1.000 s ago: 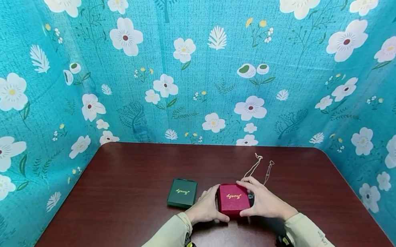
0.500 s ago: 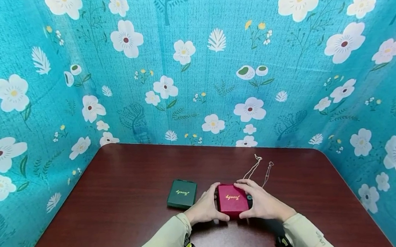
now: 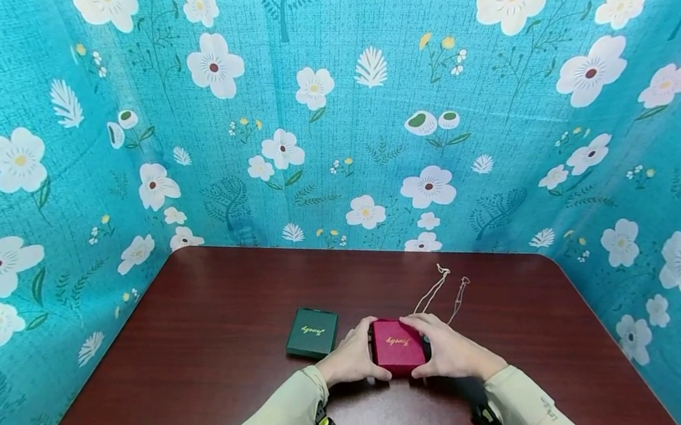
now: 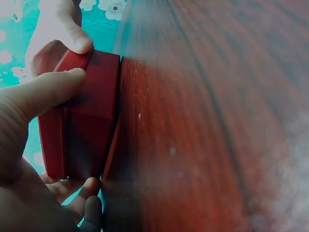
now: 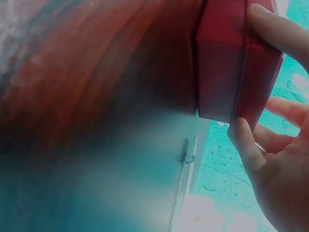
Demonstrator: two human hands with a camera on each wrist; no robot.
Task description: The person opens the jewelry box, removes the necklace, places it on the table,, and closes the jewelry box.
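A red jewelry box [image 3: 399, 346] with gold lettering on its lid rests on the table, its lid down. My left hand [image 3: 351, 358] grips its left side, with the thumb at the near edge and a finger at the far edge. From the other side, my right hand [image 3: 452, 350] holds it the same way. In the left wrist view, the thumb lies across the seam between lid and base of the red box [image 4: 89, 96]. The right wrist view has the right thumb and fingers around that box [image 5: 222, 72] at the seam. Its contents are hidden.
Left of the hands lies a green jewelry box [image 3: 312, 333] with gold lettering. Behind the right hand are a pale gold chain [image 3: 431, 294] and a thinner silvery chain [image 3: 459, 297], both partly hidden. A flowered blue cloth [image 3: 321, 145] hangs around the dark wooden table [image 3: 225, 301].
The red box and my right hand have shifted very slightly left. Both hands keep their grip, and the green box stays put.
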